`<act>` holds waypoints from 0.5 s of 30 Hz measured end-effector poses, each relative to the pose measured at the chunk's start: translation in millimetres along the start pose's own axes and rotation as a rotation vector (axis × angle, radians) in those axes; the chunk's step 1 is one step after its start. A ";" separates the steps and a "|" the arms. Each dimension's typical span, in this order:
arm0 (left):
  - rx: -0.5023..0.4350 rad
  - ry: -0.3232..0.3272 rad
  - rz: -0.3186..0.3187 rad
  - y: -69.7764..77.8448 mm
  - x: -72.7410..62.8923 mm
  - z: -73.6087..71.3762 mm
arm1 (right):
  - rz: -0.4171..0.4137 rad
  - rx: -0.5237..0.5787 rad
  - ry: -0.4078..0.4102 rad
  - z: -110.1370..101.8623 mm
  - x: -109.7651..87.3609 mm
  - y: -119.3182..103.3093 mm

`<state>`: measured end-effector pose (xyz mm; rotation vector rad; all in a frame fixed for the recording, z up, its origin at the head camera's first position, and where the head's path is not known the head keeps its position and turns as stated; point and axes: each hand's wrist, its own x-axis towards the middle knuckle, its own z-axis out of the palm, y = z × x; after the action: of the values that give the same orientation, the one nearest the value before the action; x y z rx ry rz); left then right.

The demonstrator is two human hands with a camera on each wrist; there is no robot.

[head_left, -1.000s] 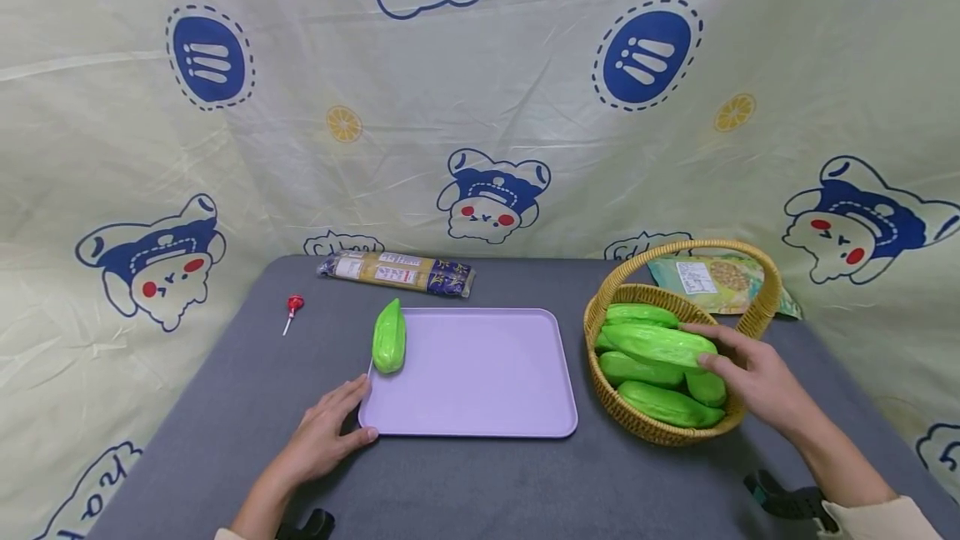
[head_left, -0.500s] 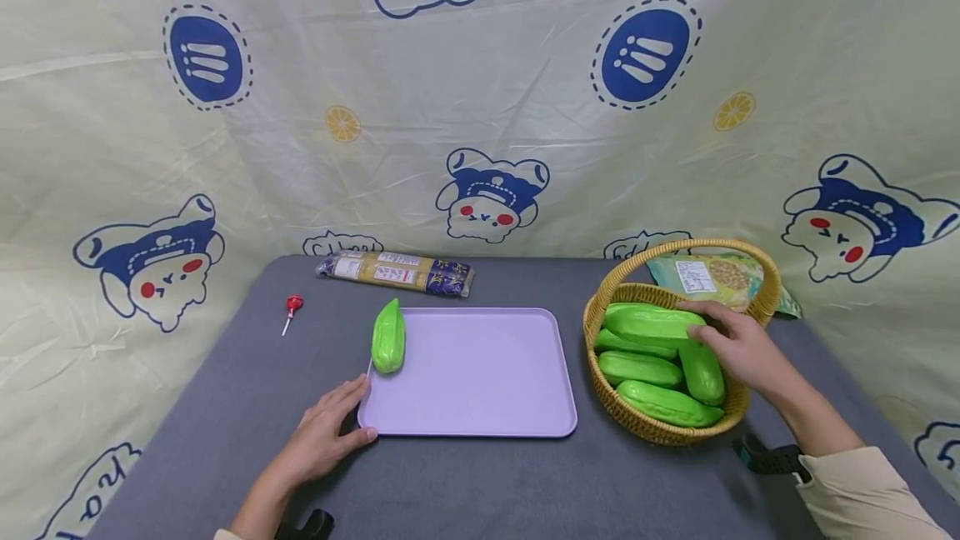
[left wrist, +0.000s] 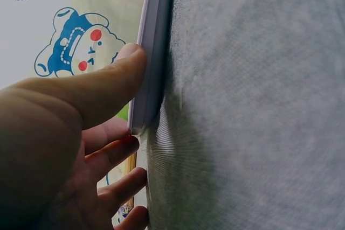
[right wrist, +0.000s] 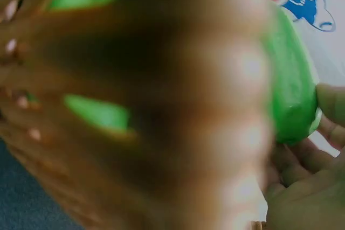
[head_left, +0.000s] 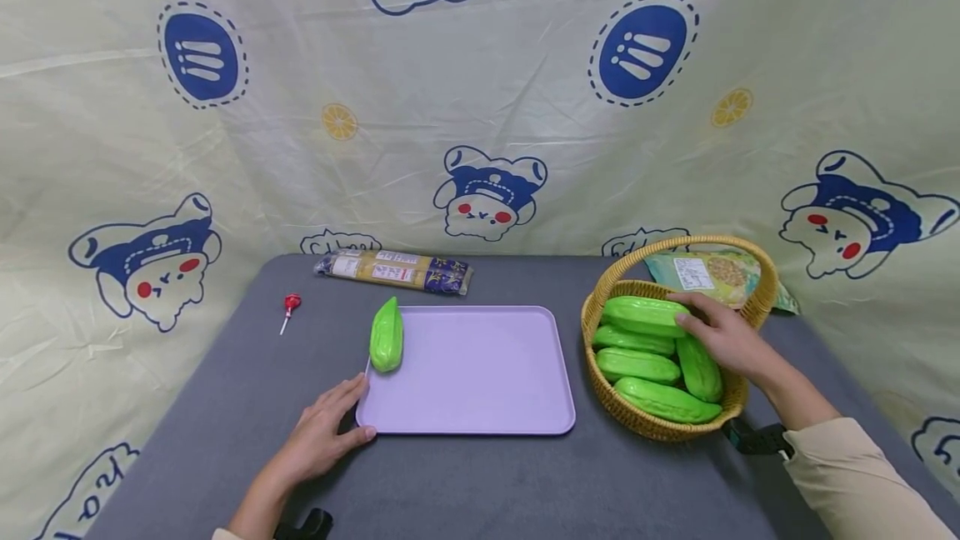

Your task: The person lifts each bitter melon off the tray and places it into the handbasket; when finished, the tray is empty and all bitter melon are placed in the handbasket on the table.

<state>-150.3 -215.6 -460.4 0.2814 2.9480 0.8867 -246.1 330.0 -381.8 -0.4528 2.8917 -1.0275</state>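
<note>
My right hand holds the right end of a glossy green cucumber-shaped vegetable at the back of a woven basket. In the right wrist view, the thumb lies against that vegetable, and the fingers are beneath its end; the blurred basket rim hides much. Several similar green vegetables fill the basket under and in front of it. At the left corner of a lilac tray, my left hand rests with extended fingers; its thumb touches the tray's side wall. One green vegetable lies at the tray's left edge.
A red lollipop lies left of the tray on the grey tablecloth. Behind the tray is a long pack of noodles. A green printed bag lies behind the basket, whose tall handle arches over its opening.
The right hand has moved left and toward the back, bringing its vegetable down to the basket's rear. Other vegetables in the basket are now more exposed. The left hand stays at the tray.
</note>
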 end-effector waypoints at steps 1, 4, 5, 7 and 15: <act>0.000 0.000 0.000 0.0 0.1 -0.1 | -0.004 -0.001 -0.008 0.2 0.6 0.2; -0.002 -0.001 -0.001 0.0 0.2 -0.1 | 0.007 -0.017 -0.023 1.2 1.7 0.8; -0.003 -0.002 -0.002 -0.1 0.1 -0.1 | 0.013 -0.019 -0.024 1.7 2.0 1.1; -0.005 -0.003 -0.004 -0.4 0.1 0.0 | 0.019 -0.019 -0.022 2.7 2.7 2.4; -0.010 -0.009 -0.015 -0.6 0.2 0.0 | 0.039 -0.058 -0.003 6.4 7.0 5.8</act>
<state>-150.6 -216.0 -460.7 0.2617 2.9325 0.8963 -253.5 328.4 -390.0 -0.3986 2.9218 -0.9397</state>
